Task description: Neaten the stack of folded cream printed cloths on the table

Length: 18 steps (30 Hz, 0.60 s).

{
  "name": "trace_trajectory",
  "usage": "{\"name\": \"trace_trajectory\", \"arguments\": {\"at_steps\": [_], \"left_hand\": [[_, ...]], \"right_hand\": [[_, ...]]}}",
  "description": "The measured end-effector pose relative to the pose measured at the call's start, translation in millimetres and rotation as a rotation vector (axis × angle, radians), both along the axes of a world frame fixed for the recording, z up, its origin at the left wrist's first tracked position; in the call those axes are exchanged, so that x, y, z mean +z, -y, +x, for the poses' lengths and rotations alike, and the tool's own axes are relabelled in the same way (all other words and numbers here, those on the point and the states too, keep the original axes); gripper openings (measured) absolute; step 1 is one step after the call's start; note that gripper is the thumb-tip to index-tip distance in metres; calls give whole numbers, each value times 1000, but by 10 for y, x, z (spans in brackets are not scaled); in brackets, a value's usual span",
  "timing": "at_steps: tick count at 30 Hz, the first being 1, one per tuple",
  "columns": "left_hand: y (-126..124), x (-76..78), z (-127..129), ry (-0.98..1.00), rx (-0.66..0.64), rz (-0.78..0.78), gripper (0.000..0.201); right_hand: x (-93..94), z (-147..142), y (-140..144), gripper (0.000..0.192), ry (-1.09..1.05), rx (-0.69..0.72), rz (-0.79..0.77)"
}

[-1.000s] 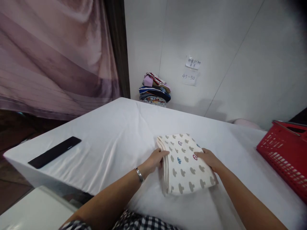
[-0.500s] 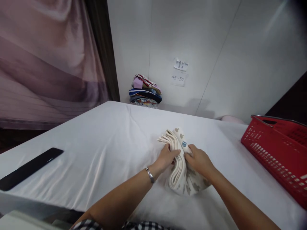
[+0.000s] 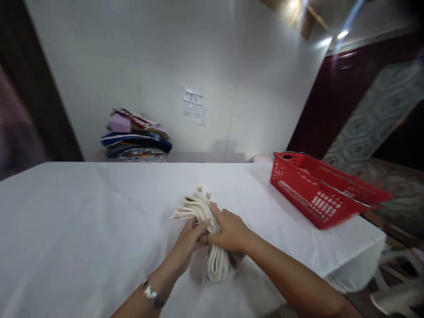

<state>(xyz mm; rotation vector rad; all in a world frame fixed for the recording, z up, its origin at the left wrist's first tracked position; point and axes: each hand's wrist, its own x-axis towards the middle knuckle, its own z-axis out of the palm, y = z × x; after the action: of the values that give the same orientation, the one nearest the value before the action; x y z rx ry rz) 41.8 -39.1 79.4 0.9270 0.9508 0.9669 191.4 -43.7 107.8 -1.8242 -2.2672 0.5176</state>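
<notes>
A folded cream cloth [image 3: 205, 207] printed with grey mouse-head shapes is bunched on edge on the white-covered table [image 3: 82, 212]. My left hand [image 3: 190, 240], with a silver bracelet on its wrist, grips the cloth's stacked folds from the left. Pressing over the top from the right side, my right hand [image 3: 228, 229] closes on the same folded cloth. The two hands touch each other over the bundle. The picture is motion-blurred.
A red plastic basket [image 3: 318, 190] stands at the table's right end near its edge. A stack of folded coloured cloths [image 3: 135, 139] lies against the white wall at the back. Two paper notes [image 3: 193, 106] hang on the wall. White chairs show at lower right.
The cloth went from lying flat to being gathered upright between both hands. The view has swung right: the curtain and black bar left the picture and the red basket moved toward the middle.
</notes>
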Motion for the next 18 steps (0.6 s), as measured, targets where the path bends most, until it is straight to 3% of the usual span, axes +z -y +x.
{"name": "trace_trajectory", "arguments": {"at_steps": [6, 13, 18], "left_hand": [[8, 12, 34, -1, -78, -49, 54], [-11, -145, 123, -54, 1, -101, 50], [-11, -163, 77, 2, 22, -93, 49]], "right_hand": [[8, 129, -92, 101, 16, -11, -87], [-59, 194, -164, 82, 37, 42, -96], [-64, 160, -197, 68, 12, 79, -35]]}}
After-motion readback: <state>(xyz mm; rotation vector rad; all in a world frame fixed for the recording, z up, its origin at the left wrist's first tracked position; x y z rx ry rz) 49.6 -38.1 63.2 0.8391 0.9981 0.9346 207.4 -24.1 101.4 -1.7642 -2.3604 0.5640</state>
